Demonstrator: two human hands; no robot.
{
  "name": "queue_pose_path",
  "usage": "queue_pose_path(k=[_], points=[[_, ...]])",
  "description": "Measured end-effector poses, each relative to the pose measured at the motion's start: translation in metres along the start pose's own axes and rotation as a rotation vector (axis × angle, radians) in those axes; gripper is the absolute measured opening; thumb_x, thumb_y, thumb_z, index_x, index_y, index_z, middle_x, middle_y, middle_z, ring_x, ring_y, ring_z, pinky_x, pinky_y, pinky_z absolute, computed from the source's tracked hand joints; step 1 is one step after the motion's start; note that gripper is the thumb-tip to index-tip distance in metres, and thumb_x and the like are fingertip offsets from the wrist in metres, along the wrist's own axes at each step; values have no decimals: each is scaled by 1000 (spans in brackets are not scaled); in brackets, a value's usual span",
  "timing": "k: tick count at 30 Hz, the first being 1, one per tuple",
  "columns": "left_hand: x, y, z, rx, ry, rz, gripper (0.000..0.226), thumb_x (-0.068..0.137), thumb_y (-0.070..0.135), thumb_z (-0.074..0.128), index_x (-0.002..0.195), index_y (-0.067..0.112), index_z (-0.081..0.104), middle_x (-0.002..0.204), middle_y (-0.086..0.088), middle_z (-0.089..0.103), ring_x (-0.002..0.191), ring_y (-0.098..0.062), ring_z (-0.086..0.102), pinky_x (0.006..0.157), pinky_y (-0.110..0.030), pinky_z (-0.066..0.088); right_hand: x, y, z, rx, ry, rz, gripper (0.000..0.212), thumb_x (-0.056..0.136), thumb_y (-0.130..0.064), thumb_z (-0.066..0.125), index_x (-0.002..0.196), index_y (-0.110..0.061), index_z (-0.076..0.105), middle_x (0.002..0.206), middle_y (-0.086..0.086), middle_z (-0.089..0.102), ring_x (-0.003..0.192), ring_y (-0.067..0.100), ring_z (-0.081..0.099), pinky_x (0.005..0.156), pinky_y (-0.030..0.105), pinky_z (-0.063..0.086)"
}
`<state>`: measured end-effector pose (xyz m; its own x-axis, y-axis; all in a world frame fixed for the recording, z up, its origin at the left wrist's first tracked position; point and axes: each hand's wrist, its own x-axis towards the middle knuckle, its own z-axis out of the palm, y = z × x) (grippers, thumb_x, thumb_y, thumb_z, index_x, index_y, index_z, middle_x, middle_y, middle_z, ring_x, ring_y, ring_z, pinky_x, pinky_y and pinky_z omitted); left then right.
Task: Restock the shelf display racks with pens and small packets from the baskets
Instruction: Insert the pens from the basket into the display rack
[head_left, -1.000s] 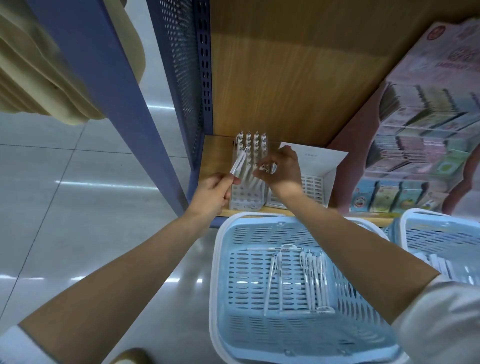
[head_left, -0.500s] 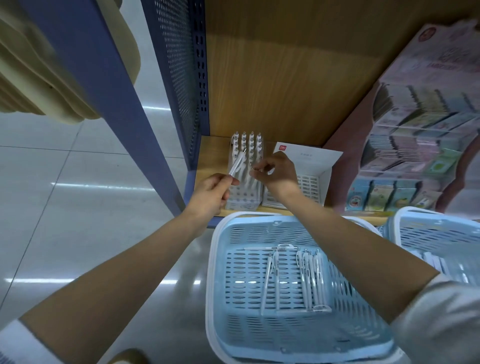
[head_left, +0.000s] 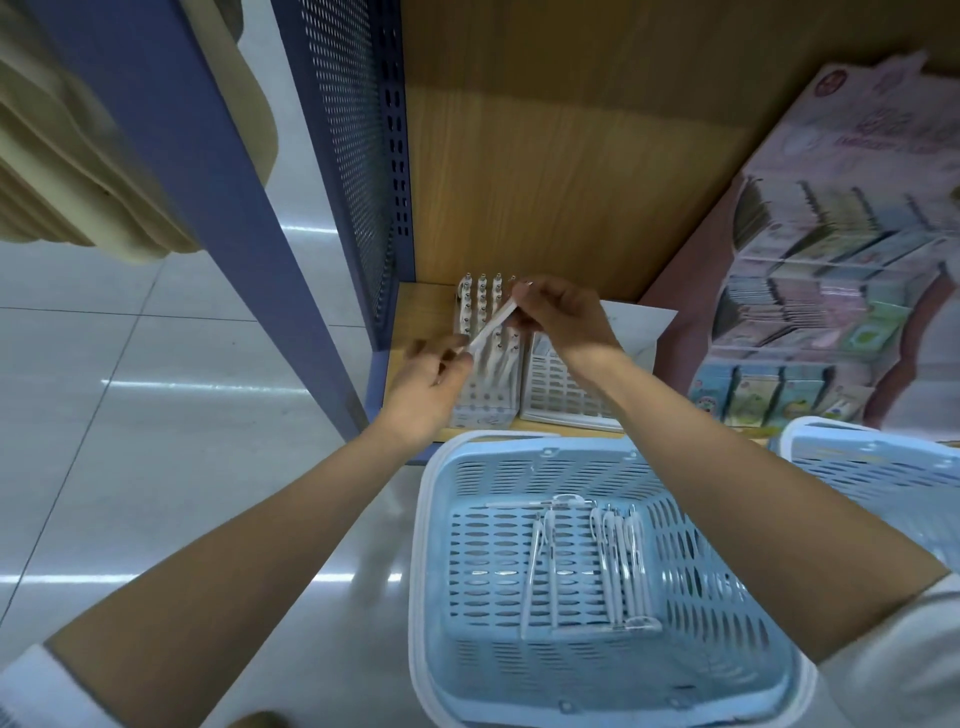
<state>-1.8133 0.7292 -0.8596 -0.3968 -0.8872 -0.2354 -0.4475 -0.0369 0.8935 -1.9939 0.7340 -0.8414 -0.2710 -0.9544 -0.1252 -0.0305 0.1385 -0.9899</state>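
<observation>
- Left hand (head_left: 428, 387): your fingers were blurred at the pen's lower end. They touched it, but you could not tell grip from release.
- Pen (head_left: 492, 327): white and slanted, spanning between your two hands above the pen rack.
- Pen rack (head_left: 485, 402): just beyond your left fingers. The rear rows were filled and several front holes looked vacant.
- Right hand (head_left: 563, 319): your fingertips pinched the pen's upper end.
- Empty rack (head_left: 558, 387): beneath your right wrist.
- Basket (head_left: 519, 460): nearer you than both hands, with loose pens (head_left: 621, 566) on its floor.
- Second basket (head_left: 878, 467): right of your right forearm.
- Step in hand, as judged: seating one pen in the rack.
- Next move, as judged: it called for turning the pen upright over a free hole, then pressing it down.
</observation>
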Motion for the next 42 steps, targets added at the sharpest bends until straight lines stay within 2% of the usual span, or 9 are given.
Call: queue_pose_path(k=[4,6,8,11,14,20,32,38,42], points=[[13,-15,-11,443,-36,256,48,101,13,39,149,15,35,158,0,24,144,-17,22,111,-20,17,6,0,-6,-208,99,-87,8,91,-11,63,86,-11,69,69,-4,68,64,4,64,71,19,52],[18,-20,-10,593,-146,293,56,102,10,34,155,18,17,163,6,5,149,-12,2,114,-19,5,3,14,1,-412,74,-112,8,89,-15,66,93,-14,72,80,0,71,72,8,67,73,19,51],[22,-25,-8,684,-206,279,61,102,8,32,155,21,5,162,8,-4,149,-10,-6,116,-23,4,0,31,7,-513,53,-167,10,87,-14,68,95,-13,74,87,2,73,74,5,65,72,17,48],[24,-31,-7,727,-226,277,66,100,5,32,155,22,-1,163,7,-4,150,-12,-5,118,-28,7,-2,45,12,-552,54,-233,10,85,-13,69,94,-12,74,90,1,73,71,-7,60,71,10,44],[25,-37,-6,699,-202,297,68,99,2,33,155,23,1,163,6,1,150,-13,-1,121,-33,11,0,48,14,-645,47,-285,10,84,-15,70,92,-12,75,89,-1,71,76,1,54,71,9,40],[27,-40,-7,670,-190,309,67,98,0,32,155,23,4,163,5,6,150,-11,2,121,-35,15,13,44,14,-717,45,-324,10,83,-22,71,87,-14,76,87,1,71,83,18,60,74,32,47],[26,-44,-5,617,-162,356,68,96,-4,35,155,18,10,162,0,14,149,-15,15,118,-37,26,6,52,13,-647,80,-320,9,81,-16,73,89,-13,76,86,0,72,71,-6,53,70,10,42],[26,-43,-5,629,-166,344,66,98,0,35,155,19,9,162,2,12,149,-14,15,118,-35,26,11,57,22,-755,123,-335,7,76,-17,77,82,-14,74,85,-1,67,88,12,52,78,26,42],[25,-42,-7,624,-178,336,66,98,0,34,155,21,9,162,3,14,148,-13,16,117,-34,26,12,65,28,-803,169,-310,14,67,-18,83,74,-11,72,90,3,56,92,12,41,80,28,40]])
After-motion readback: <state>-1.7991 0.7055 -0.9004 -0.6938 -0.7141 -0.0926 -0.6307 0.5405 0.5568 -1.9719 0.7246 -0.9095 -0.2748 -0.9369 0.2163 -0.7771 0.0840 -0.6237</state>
